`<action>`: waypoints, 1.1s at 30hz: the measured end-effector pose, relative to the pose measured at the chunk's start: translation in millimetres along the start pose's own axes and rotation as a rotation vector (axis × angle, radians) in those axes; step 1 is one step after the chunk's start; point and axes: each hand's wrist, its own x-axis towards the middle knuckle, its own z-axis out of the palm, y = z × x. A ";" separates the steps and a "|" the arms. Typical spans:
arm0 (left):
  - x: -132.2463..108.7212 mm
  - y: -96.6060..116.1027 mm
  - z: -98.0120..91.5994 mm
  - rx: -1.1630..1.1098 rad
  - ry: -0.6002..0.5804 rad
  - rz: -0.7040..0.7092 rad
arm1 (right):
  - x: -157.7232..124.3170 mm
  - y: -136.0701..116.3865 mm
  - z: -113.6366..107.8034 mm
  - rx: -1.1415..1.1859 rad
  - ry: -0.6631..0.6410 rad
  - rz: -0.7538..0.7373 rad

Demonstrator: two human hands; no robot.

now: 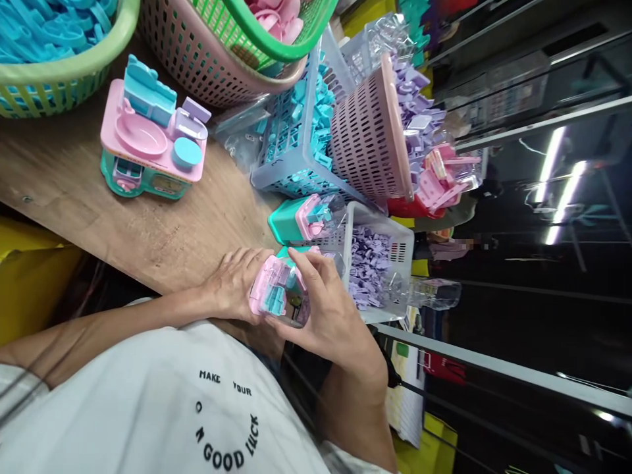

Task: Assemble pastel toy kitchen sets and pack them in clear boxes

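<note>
My left hand [231,284] and my right hand [332,317] together hold a small pink toy unit [276,295] with turquoise parts, just past the near edge of the wooden table [148,230]. The left hand grips it from the table side. Fingers of the right hand wrap over its top and far side. Close beyond the hands lies a turquoise and pink toy block [299,220]. An assembled pink, turquoise and lilac toy kitchen [151,138] stands further along the table.
A grey crate of lilac parts [375,263] sits right beside the hands. Behind it are a grey crate of turquoise parts [296,125], a pink basket of lilac parts [370,131], a green basket of turquoise parts [59,59] and stacked pink and green baskets [222,46].
</note>
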 end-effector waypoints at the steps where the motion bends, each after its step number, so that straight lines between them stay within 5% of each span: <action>1: 0.0 -0.2 0.4 -0.003 -0.001 -0.002 | 0.2 -0.5 1.5 -0.003 0.004 0.007; 16: -1.5 -1.9 5.3 0.029 0.017 0.010 | -3.8 -10.4 4.6 -0.031 0.047 -0.008; 33: 1.1 1.4 -1.8 -0.007 -0.054 -0.023 | 1.3 -4.0 1.0 0.028 -0.051 -0.019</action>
